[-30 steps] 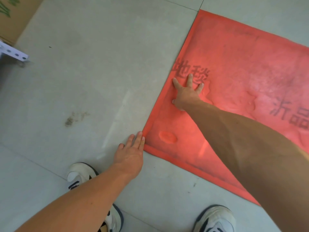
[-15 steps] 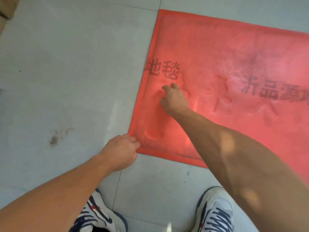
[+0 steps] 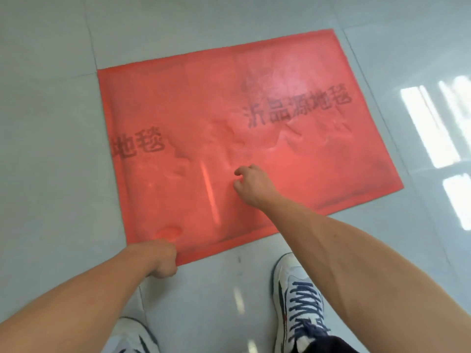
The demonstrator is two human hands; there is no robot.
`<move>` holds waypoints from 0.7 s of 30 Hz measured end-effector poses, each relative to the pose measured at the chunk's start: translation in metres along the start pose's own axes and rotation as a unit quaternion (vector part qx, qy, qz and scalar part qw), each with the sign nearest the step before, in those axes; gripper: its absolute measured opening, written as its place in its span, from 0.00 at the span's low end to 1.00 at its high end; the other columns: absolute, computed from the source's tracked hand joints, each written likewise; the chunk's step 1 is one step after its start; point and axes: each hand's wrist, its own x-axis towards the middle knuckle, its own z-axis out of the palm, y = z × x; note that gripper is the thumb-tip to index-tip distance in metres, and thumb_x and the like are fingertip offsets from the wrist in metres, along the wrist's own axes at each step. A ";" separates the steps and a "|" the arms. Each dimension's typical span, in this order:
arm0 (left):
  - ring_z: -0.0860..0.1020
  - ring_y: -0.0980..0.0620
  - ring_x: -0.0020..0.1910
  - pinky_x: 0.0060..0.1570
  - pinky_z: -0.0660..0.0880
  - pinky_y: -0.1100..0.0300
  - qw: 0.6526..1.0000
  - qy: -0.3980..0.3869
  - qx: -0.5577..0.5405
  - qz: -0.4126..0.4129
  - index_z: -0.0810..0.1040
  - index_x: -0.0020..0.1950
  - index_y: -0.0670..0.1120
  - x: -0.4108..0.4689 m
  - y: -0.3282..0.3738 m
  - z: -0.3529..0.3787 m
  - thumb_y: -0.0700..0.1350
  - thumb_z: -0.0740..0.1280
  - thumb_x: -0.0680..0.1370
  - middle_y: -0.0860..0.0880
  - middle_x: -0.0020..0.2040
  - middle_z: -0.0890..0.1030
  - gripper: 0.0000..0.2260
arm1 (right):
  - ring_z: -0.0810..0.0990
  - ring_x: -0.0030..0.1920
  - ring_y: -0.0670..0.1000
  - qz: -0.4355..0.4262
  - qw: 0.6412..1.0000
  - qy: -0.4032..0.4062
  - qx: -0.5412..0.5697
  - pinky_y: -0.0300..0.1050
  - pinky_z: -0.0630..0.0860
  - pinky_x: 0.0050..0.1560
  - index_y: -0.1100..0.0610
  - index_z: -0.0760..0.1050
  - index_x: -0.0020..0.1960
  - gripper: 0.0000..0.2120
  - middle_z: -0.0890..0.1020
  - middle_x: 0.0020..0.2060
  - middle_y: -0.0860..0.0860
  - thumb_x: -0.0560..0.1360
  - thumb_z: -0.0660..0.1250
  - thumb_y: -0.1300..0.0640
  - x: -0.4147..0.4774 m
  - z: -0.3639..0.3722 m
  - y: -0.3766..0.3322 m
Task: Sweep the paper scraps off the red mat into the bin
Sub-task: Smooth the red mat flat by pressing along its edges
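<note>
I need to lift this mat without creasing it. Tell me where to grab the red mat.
Probably the near-left corner of the flat red rectangular floor mat, from the floor side: the left hand already closes there, and the edge lies free on the grey tiled floor.

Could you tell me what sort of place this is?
Probably an indoor room or entrance: a glossy tiled floor mirroring window light, and a printed red mat.
</note>
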 end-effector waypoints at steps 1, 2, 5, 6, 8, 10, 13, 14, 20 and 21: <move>0.79 0.43 0.57 0.51 0.76 0.55 0.999 0.044 0.007 0.009 0.79 0.58 0.42 0.005 0.004 -0.007 0.46 0.59 0.75 0.42 0.59 0.80 0.17 | 0.71 0.65 0.60 0.021 1.000 0.024 -0.002 0.49 0.65 0.66 0.58 0.73 0.68 0.20 0.74 0.62 0.61 0.77 0.62 0.55 -0.004 0.000 0.012; 0.79 0.43 0.57 0.51 0.75 0.54 0.995 0.099 0.001 0.022 0.78 0.57 0.43 0.012 0.008 -0.014 0.48 0.59 0.75 0.43 0.58 0.80 0.16 | 0.69 0.67 0.60 0.045 0.998 0.048 -0.005 0.51 0.65 0.67 0.57 0.72 0.68 0.21 0.72 0.64 0.61 0.76 0.62 0.54 -0.010 0.002 0.023; 0.74 0.44 0.62 0.57 0.74 0.52 0.967 0.241 -0.034 0.082 0.73 0.63 0.51 0.028 0.033 -0.038 0.52 0.61 0.76 0.47 0.61 0.75 0.16 | 0.56 0.74 0.60 0.131 0.987 0.089 0.022 0.61 0.64 0.68 0.50 0.66 0.72 0.25 0.60 0.73 0.58 0.76 0.63 0.50 -0.028 0.004 0.056; 0.70 0.45 0.66 0.61 0.72 0.50 0.960 0.264 -0.031 0.092 0.68 0.68 0.53 0.033 0.043 -0.044 0.53 0.63 0.76 0.48 0.66 0.71 0.21 | 0.50 0.76 0.60 0.153 0.984 0.087 0.029 0.65 0.63 0.68 0.48 0.63 0.74 0.28 0.55 0.76 0.57 0.75 0.64 0.49 -0.033 0.004 0.065; 0.56 0.45 0.75 0.68 0.66 0.45 0.956 0.281 -0.001 0.089 0.55 0.76 0.58 0.039 0.062 -0.053 0.58 0.67 0.73 0.49 0.76 0.57 0.34 | 0.40 0.77 0.59 0.169 0.984 0.057 0.015 0.70 0.59 0.68 0.42 0.55 0.76 0.36 0.45 0.78 0.53 0.73 0.68 0.44 -0.044 0.005 0.080; 0.43 0.45 0.78 0.70 0.59 0.39 0.955 0.283 0.042 0.081 0.44 0.77 0.62 0.045 0.079 -0.057 0.62 0.70 0.70 0.52 0.80 0.41 0.44 | 0.33 0.76 0.60 0.149 0.988 0.010 -0.030 0.75 0.55 0.67 0.36 0.47 0.77 0.44 0.37 0.78 0.50 0.70 0.71 0.38 -0.053 0.009 0.091; 0.38 0.45 0.78 0.69 0.59 0.35 0.952 0.287 0.068 0.086 0.39 0.76 0.64 0.056 0.098 -0.059 0.60 0.71 0.70 0.54 0.78 0.33 0.48 | 0.30 0.75 0.61 0.124 0.989 -0.028 -0.077 0.78 0.52 0.65 0.32 0.39 0.75 0.51 0.31 0.76 0.50 0.67 0.72 0.36 -0.063 0.021 0.106; 0.38 0.44 0.78 0.68 0.60 0.35 0.952 0.286 0.067 0.082 0.38 0.76 0.64 0.059 0.102 -0.059 0.60 0.71 0.70 0.54 0.78 0.34 0.48 | 0.30 0.75 0.61 0.122 0.988 -0.032 -0.086 0.78 0.52 0.65 0.32 0.36 0.75 0.53 0.30 0.76 0.50 0.66 0.73 0.36 -0.065 0.026 0.110; 0.40 0.43 0.78 0.66 0.64 0.39 0.950 0.290 0.096 0.061 0.37 0.76 0.64 0.066 0.104 -0.059 0.63 0.70 0.70 0.53 0.79 0.35 0.48 | 0.30 0.75 0.63 0.107 0.988 -0.009 -0.109 0.79 0.52 0.63 0.34 0.33 0.74 0.55 0.28 0.75 0.52 0.66 0.73 0.36 -0.065 0.040 0.120; 0.41 0.42 0.78 0.66 0.64 0.39 0.952 0.283 0.097 0.055 0.38 0.76 0.64 0.064 0.108 -0.060 0.63 0.70 0.70 0.52 0.79 0.35 0.48 | 0.30 0.75 0.63 0.103 0.989 -0.011 -0.105 0.80 0.51 0.64 0.34 0.34 0.75 0.54 0.28 0.75 0.52 0.67 0.73 0.37 -0.065 0.039 0.119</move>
